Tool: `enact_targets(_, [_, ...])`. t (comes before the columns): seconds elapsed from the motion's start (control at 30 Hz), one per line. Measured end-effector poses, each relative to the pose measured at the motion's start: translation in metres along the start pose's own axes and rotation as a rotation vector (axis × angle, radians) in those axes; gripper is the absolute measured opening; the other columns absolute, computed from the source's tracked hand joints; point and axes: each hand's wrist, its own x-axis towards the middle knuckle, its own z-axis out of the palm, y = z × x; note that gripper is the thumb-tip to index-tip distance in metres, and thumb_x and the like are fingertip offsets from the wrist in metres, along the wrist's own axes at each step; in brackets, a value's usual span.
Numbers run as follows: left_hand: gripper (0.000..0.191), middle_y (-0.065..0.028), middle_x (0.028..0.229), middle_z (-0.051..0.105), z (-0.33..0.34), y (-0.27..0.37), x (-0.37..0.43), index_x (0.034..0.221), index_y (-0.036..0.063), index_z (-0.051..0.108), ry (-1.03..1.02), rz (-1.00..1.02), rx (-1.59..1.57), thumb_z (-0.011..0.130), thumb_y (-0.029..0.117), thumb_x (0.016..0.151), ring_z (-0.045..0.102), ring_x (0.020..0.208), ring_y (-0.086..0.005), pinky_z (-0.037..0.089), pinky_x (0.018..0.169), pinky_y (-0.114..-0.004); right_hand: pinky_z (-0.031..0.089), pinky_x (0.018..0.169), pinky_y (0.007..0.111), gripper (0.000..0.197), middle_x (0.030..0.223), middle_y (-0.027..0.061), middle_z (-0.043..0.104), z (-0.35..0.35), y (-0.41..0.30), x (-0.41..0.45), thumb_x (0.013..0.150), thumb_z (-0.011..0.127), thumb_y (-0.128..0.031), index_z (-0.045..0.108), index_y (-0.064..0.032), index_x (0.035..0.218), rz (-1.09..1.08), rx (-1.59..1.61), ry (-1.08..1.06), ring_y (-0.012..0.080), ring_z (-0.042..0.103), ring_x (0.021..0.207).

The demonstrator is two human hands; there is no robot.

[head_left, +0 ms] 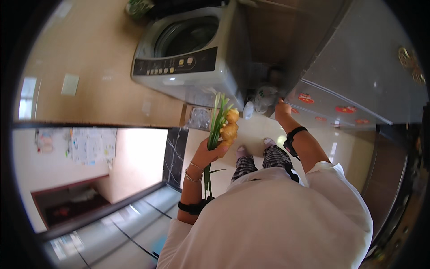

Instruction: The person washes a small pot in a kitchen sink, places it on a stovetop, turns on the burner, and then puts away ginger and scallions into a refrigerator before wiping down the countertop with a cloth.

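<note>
My left hand grips a knobbly piece of ginger root together with a bunch of green scallions. The scallion stalks stick out past both sides of the fist, some hanging back along my forearm. My right hand is at the left edge of a grey refrigerator door, with its fingers curled at that edge and partly hidden. Red stickers dot this lower door. Whether the door stands ajar is hard to tell.
A top-loading washing machine stands ahead, beside a tiled wall. On the floor are a white bottle, a plastic bag and a cardboard box holding clear plastic. A doorway with a dark stone sill lies to the left.
</note>
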Motion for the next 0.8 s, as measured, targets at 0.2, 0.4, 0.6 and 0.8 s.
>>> enact_targets(0.2, [0.038, 0.0038, 0.068, 0.051, -0.018, 0.005, 0.021, 0.105, 0.0018, 0.052, -0.307, -0.020, 0.085, 0.070, 0.017, 0.075, 0.039, 0.050, -0.0019, 0.028, 0.041, -0.017, 0.047, 0.085, 0.039, 0.042, 0.139, 0.0104, 0.031, 0.001, -0.002, -0.014, 0.079, 0.054, -0.014, 0.054, -0.0060, 0.120, 0.164, 0.318, -0.035, 0.0277, 0.050, 0.113])
enact_targets(0.4, [0.040, 0.0039, 0.071, 0.053, -0.006, 0.012, 0.040, 0.109, 0.0038, 0.053, -0.457, -0.119, 0.217, 0.070, 0.018, 0.075, 0.040, 0.051, -0.0013, 0.027, 0.041, -0.017, 0.047, 0.078, 0.035, 0.049, 0.140, 0.0113, 0.031, 0.082, -0.045, -0.057, 0.081, 0.052, -0.020, 0.045, -0.0024, 0.126, 0.210, 0.320, -0.055, 0.0250, 0.056, 0.105])
enact_targets(0.6, [0.042, 0.0037, 0.072, 0.053, 0.021, -0.005, 0.065, 0.114, 0.0013, 0.053, -0.614, -0.184, 0.350, 0.066, 0.021, 0.078, 0.035, 0.047, -0.0001, 0.022, 0.038, -0.016, 0.039, 0.090, 0.044, 0.035, 0.129, 0.0111, 0.041, 0.125, -0.058, -0.216, 0.077, 0.054, -0.021, 0.059, -0.0108, 0.110, 0.177, 0.623, -0.056, 0.0325, 0.055, 0.103])
enact_targets(0.8, [0.033, 0.0071, 0.062, 0.047, 0.093, -0.022, 0.076, 0.101, 0.0048, 0.060, -0.701, -0.333, 0.438, 0.071, 0.023, 0.076, 0.034, 0.045, -0.0013, 0.022, 0.038, -0.017, 0.012, 0.102, 0.060, 0.027, 0.120, 0.0068, 0.046, 0.181, -0.049, -0.307, 0.071, 0.062, -0.026, 0.064, -0.0167, 0.097, 0.353, 0.854, 0.050, 0.0379, 0.038, 0.118])
